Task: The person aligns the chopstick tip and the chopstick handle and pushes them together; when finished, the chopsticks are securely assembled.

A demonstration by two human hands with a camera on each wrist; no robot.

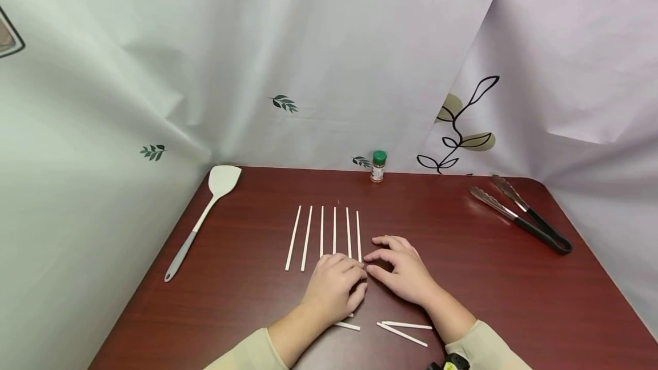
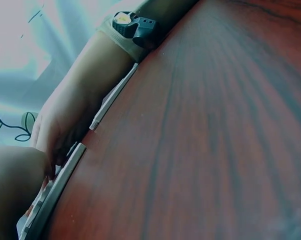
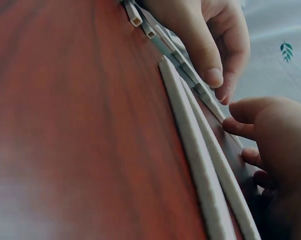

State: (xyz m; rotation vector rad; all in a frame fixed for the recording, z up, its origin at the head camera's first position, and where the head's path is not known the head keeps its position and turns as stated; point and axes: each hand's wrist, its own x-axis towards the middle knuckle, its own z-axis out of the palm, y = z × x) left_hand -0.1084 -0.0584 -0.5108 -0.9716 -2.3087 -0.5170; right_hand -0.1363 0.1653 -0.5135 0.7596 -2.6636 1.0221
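Six slim white sticks (image 1: 293, 238) lie side by side in a row, pointing away from me. My left hand (image 1: 334, 287) is over the near ends of the right-hand sticks, its fingers loosely bent. In the right wrist view, the left thumb (image 3: 208, 65) and forefinger point down beside the stick ends, with nothing pinched between them. My right hand (image 1: 403, 270) rests just right of the row, fingers spread and relaxed. Its fingertips are right at the near end of the rightmost stick (image 1: 358, 236). The left palm hides several near ends.
Two loose sticks (image 1: 403, 334) lie nearer me, before the right forearm; another stick (image 1: 348, 326) shows partly beneath the left wrist. A white spatula (image 1: 192, 227) lies left, black-handled tongs (image 1: 529, 218) right. A green-capped spice jar (image 1: 377, 167) stands at the table's (image 1: 442, 210) back edge, before a patterned cloth.
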